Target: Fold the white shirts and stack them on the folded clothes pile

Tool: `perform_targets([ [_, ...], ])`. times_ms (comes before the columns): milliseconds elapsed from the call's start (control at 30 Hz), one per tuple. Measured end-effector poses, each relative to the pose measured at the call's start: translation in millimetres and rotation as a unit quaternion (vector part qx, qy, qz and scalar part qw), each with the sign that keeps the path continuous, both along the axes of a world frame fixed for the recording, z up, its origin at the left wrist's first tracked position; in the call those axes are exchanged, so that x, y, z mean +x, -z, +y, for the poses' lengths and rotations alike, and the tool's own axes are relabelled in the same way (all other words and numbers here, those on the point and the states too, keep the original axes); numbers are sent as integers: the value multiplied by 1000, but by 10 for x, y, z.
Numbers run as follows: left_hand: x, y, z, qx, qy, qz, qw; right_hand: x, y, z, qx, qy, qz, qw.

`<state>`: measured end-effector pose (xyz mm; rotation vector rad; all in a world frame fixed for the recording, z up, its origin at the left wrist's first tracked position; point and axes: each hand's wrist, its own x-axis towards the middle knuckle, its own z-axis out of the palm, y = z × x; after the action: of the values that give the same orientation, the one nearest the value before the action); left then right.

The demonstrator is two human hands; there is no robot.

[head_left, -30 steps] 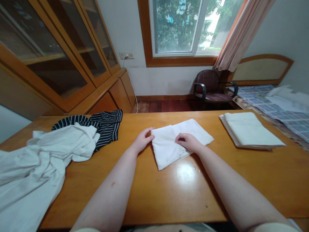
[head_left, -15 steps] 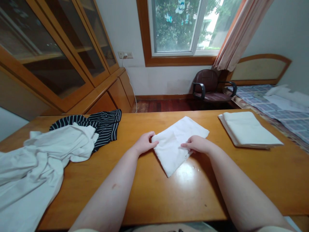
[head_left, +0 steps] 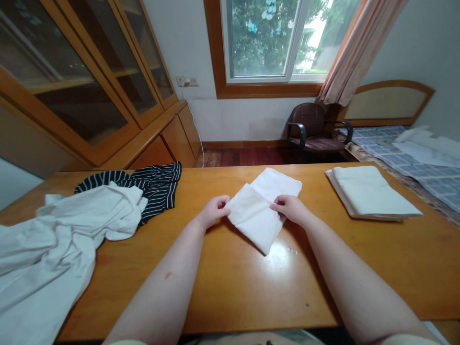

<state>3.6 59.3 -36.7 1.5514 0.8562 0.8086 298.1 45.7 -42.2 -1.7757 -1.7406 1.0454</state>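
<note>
My left hand has its grip clamped on the left corner of the white cloth; my right hand pinches the cloth nearer its right edge, as far as such small fingertips let me judge; the cloth lies mid-way along the bench (its layers askew), between a folded white stack and some rumpled white fabric.

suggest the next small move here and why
Probably square up the white cloth: the left hand and right hand hold its edges, yet the upper flap lies askew, with the layer beneath jutting out on the far side.
</note>
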Motion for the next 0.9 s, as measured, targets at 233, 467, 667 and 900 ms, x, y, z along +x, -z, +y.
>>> perform_targets([
  [233, 41, 59, -4, 11, -22, 92, 995, 88, -51, 2, 9, 9, -9, 1000],
  [467, 49, 58, -2, 57, -43, 154, 986, 167, -133, 9, 13, 9, -8, 1000],
  [667, 57, 72, 4, 74, -53, 148, 985, 368, -250, -15, -145, -81, 124, 978],
  [900, 36, 90, 16, 69, -39, 160, 984, 476, -162, 10, -178, -152, 154, 960],
])
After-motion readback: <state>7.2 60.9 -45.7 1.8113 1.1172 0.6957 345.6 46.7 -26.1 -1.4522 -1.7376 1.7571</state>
